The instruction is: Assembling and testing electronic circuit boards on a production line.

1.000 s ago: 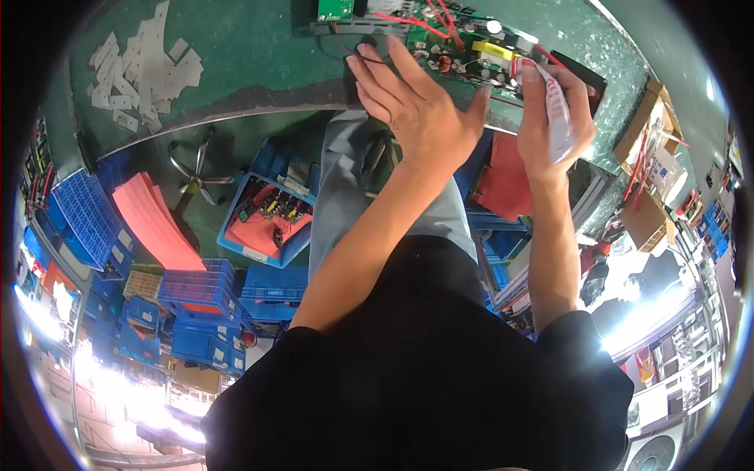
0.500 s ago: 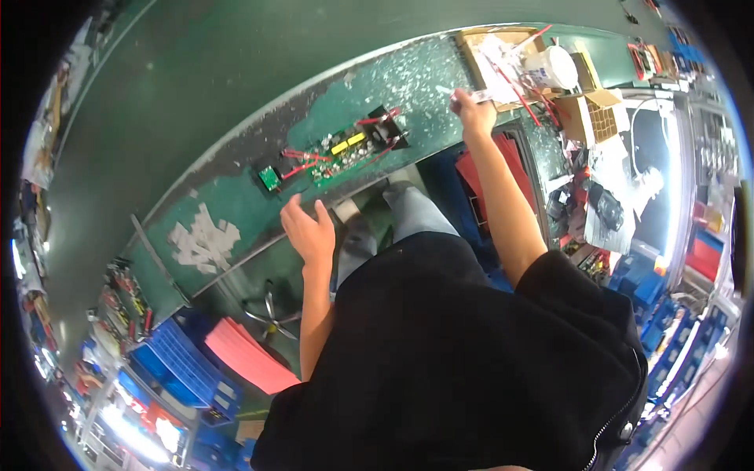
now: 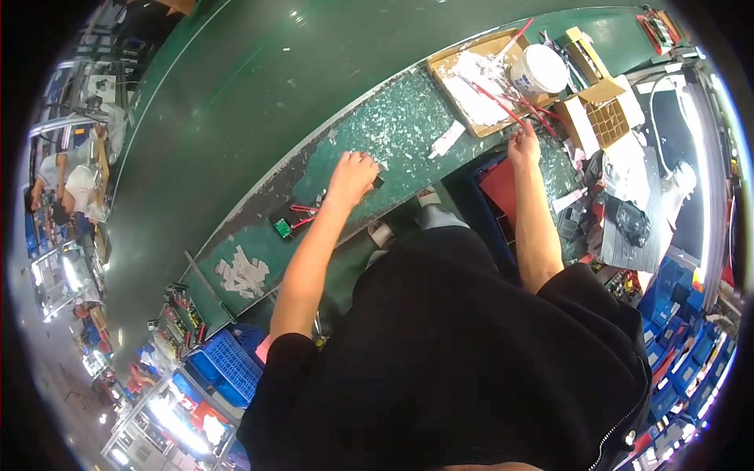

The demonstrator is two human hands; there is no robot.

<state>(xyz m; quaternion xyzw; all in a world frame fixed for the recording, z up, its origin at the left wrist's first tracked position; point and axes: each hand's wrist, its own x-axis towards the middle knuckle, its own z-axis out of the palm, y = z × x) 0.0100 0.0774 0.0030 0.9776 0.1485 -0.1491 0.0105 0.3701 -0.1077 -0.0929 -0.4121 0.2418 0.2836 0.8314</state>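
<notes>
My left hand (image 3: pixel 353 177) is closed over the circuit board, its fingers curled down and hiding most of it. A black part (image 3: pixel 378 182) of the board shows beside my fingers. A small green board (image 3: pixel 282 228) on red wires (image 3: pixel 303 209) lies left of my wrist. At the near side of a shallow cardboard tray (image 3: pixel 453 96), my right hand (image 3: pixel 525 147) pinches the lower end of a thin red stick (image 3: pixel 498 103). A white tube (image 3: pixel 446 140) lies on the worn green bench (image 3: pixel 393 118), between my two hands.
A white bucket (image 3: pixel 540 69) and a divided cardboard box (image 3: pixel 606 111) stand at the far right. White strips (image 3: pixel 241 273) and a metal bar (image 3: pixel 209 284) lie at the bench's left end. A blue basket (image 3: pixel 234 363) is below. Another person (image 3: pixel 78 184) is far left.
My left hand has moved right and up, onto the circuit board. My right hand has let go of the white tube and moved right to the red stick. The view has shifted.
</notes>
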